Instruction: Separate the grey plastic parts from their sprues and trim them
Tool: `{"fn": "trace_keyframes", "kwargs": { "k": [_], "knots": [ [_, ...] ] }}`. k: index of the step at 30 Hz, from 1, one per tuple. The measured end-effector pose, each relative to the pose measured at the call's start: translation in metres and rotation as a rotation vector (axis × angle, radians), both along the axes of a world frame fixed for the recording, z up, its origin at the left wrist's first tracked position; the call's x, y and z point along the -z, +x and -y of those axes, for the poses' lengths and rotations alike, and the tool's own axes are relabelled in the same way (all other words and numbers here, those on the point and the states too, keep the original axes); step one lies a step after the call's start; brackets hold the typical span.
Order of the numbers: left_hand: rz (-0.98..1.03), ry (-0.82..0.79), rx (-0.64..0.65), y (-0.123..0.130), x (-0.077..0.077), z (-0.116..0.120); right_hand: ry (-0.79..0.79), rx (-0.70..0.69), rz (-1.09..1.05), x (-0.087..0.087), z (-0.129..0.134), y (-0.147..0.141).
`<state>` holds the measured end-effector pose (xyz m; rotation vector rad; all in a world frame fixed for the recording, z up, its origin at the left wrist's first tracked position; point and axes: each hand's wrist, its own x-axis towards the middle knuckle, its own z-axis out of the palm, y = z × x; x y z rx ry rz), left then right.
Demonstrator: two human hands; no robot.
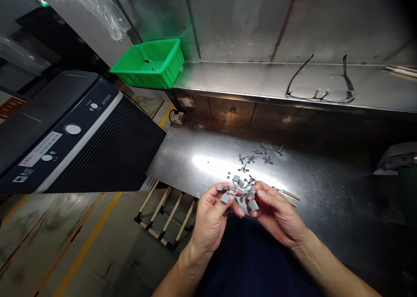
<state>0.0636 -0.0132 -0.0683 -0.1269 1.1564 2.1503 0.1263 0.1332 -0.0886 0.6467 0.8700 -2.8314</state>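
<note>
A metal tabletop (182,153) spreads before a person whose left hand (211,216) pinches one end of a branched gray part (237,179) while the right hand (282,214) grips the other, near the close edge. The part looks light and stiff, probably plastic; its thin arms could snap, making the blockier sections the likely safer hold. Beyond lie tiny dark squares (228,173).
</note>
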Motion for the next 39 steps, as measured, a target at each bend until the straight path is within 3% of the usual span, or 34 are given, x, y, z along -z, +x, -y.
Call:
{"fn": "trace_keyframes", "kwargs": {
  "k": [22,34,39],
  "knots": [
    [0.019,-0.079,-0.016,0.002,0.005,0.002,-0.029,-0.048,-0.048,0.006,0.001,0.003],
    [-0.009,-0.025,0.021,0.003,0.004,0.000,0.156,-0.124,-0.114,0.007,0.002,0.002],
    [-0.027,-0.018,0.019,0.004,0.005,0.000,0.287,-0.150,-0.131,0.015,-0.001,0.005]
  ]
}}
